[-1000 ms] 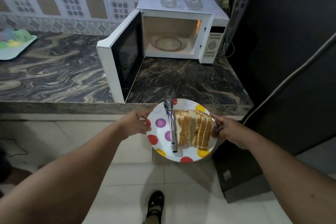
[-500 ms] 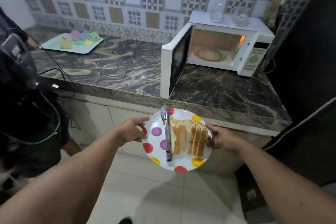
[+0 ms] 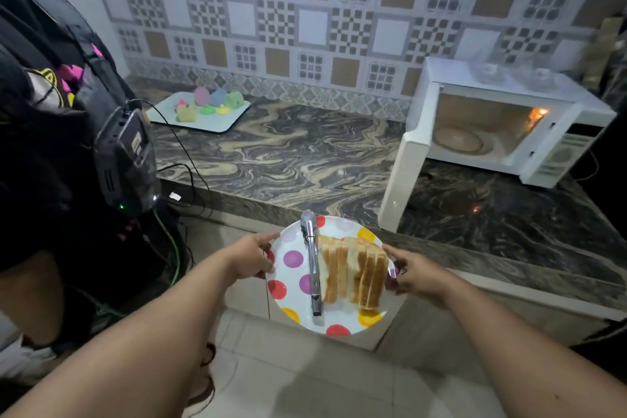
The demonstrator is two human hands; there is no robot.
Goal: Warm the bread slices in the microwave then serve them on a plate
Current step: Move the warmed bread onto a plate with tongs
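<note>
I hold a white plate with coloured dots (image 3: 291, 276) in front of the counter edge, above the floor. Several bread slices (image 3: 354, 273) lean in a row on its right half, and metal tongs (image 3: 312, 265) lie lengthwise beside them. My left hand (image 3: 252, 260) grips the plate's left rim and my right hand (image 3: 412, 273) grips its right rim. The white microwave (image 3: 502, 129) stands at the right on the counter, its door (image 3: 400, 180) swung open and its lit inside holding only the turntable.
A marbled stone counter (image 3: 288, 159) runs across the view. A white tray with pastel toys (image 3: 200, 110) sits at its back left. Another person with black gear and cables (image 3: 68, 132) stands close on my left. Glass items rest on the microwave top.
The view has swung left and drawn back from the microwave. The plate stays in both hands. The person on the left has come much closer into view.
</note>
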